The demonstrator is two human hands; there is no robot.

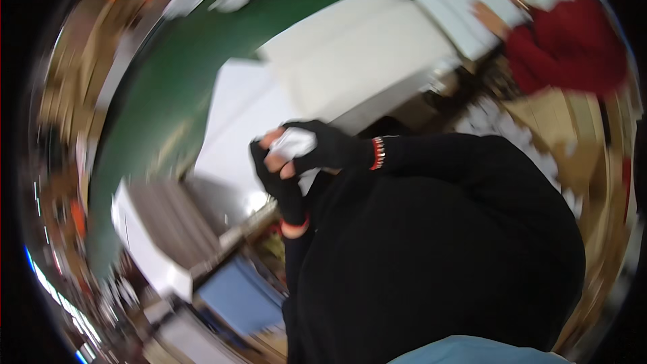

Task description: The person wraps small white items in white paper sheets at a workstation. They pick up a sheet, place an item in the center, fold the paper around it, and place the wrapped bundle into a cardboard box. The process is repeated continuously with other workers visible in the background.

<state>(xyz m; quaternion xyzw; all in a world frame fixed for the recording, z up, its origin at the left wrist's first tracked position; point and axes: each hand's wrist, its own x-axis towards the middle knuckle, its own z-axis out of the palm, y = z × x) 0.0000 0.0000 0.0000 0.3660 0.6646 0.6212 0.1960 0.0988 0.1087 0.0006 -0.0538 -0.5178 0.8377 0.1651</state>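
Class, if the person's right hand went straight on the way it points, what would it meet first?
Probably the left hand, close by the white piece at the right hand; blur and depth leave contact unclear.

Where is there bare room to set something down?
A small grey tabletop patch shows between the grey-brown stack and white sheet. The wide green surface, perhaps floor, lies bare beyond the sheet. Crowded: where the left hand and right hand close around a white wad, near the cream sheets.
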